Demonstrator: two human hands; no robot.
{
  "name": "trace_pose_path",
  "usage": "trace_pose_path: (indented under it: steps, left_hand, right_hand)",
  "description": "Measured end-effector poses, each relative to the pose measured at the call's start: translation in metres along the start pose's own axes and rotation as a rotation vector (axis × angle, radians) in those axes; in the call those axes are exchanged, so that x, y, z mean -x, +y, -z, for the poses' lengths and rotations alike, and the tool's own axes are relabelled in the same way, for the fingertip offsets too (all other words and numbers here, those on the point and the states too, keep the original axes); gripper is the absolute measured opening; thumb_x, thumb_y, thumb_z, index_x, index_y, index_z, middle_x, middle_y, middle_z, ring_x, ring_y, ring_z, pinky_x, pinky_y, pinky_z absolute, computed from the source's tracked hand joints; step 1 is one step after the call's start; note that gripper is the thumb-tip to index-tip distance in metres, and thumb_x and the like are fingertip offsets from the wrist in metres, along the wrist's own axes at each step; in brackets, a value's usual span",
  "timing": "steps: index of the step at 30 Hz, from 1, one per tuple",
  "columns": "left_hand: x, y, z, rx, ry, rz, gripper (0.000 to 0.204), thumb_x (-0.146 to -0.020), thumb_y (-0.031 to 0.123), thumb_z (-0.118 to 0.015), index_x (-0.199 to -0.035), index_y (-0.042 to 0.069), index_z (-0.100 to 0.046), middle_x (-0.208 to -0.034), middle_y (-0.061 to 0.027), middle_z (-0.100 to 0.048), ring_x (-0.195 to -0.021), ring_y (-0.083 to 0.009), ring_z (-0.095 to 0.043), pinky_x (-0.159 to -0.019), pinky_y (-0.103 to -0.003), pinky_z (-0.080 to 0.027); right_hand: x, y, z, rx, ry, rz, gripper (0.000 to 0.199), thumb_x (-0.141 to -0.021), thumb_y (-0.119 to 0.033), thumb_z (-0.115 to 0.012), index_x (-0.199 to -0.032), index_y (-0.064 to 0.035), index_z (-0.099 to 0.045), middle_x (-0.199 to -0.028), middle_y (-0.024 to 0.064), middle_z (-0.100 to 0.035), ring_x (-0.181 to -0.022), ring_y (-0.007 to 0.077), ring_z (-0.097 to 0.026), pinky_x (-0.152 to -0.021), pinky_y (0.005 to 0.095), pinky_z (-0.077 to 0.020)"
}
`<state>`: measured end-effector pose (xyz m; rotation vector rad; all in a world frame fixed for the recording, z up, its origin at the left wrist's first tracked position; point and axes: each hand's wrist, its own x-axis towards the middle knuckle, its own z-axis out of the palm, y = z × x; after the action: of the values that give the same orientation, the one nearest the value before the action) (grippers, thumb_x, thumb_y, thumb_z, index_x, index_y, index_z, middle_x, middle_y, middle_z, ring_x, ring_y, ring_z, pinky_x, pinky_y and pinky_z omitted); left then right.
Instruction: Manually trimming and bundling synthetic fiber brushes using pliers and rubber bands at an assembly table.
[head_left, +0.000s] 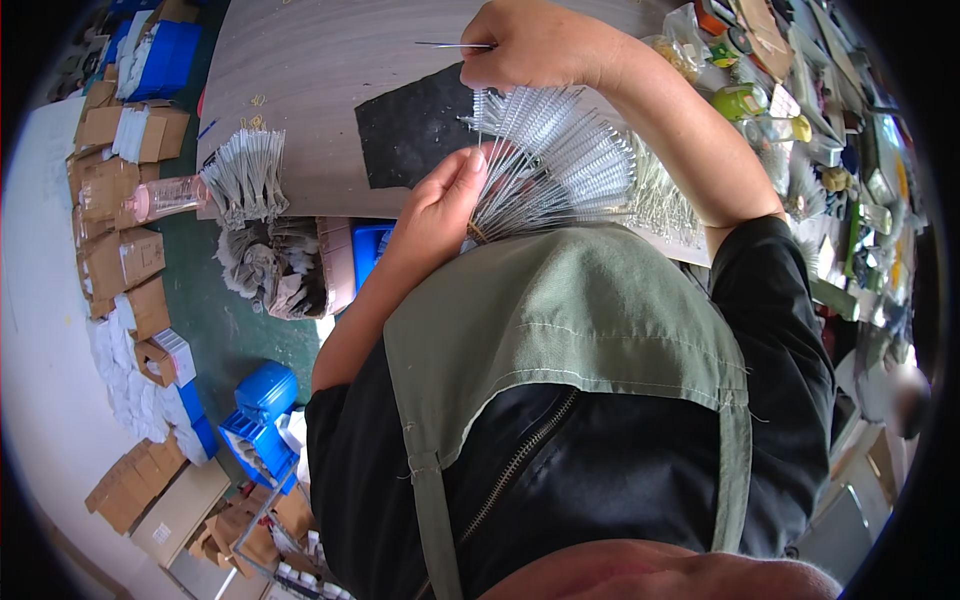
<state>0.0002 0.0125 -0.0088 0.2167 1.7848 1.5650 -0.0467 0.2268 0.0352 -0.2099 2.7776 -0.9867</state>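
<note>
My left hand [445,203] is closed at the left edge of a fanned bundle of thin wire brushes [560,150], its thumb pressed on the stems. The bristled ends spread up and to the right, and a band gathers the stems near my apron. Above the bundle, my right hand [530,50] is curled closed around a thin, pointed metal tool [440,44]. Its tip sticks out to the left; the rest is hidden in the fist. A black mat [405,135] lies on the table under and beside my hands.
More brushes [245,175] are heaped at the table's left edge, beside a pink clear bottle [168,198]. Pale brush stems [665,195] lie right of the bundle. Jars and bags [745,100] crowd the right side. Cardboard boxes [120,265] and a blue container [266,390] stand at left.
</note>
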Motion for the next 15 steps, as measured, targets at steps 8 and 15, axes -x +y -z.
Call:
trace_pose_path:
  steps: [8, 15]
  left_hand:
    - [0.002, 0.004, -0.001, -0.139, 0.039, -0.046, 0.036, -0.101, 0.032, -0.046, -0.109, -0.001, -0.060, -0.088, -0.0007, -0.061, -0.083, -0.0062, -0.050, -0.077, -0.023, -0.043]
    - [0.003, 0.005, 0.000, -0.201, 0.061, -0.024, 0.036, -0.101, 0.030, -0.045, -0.109, -0.001, -0.060, -0.090, -0.0025, -0.062, -0.085, -0.0074, -0.052, -0.080, -0.024, -0.043]
  right_hand:
    - [-0.001, 0.008, -0.008, 0.010, 0.022, 0.094, 0.044, -0.086, -0.040, -0.057, -0.082, 0.0023, -0.066, -0.078, 0.0244, -0.064, -0.075, 0.0390, -0.063, -0.068, 0.0434, -0.0484]
    - [0.027, -0.008, 0.014, -0.205, 0.211, 0.188, 0.059, -0.095, -0.056, -0.040, -0.102, 0.0005, -0.058, -0.079, 0.0234, -0.062, -0.079, 0.0415, -0.062, -0.068, 0.0439, -0.0478]
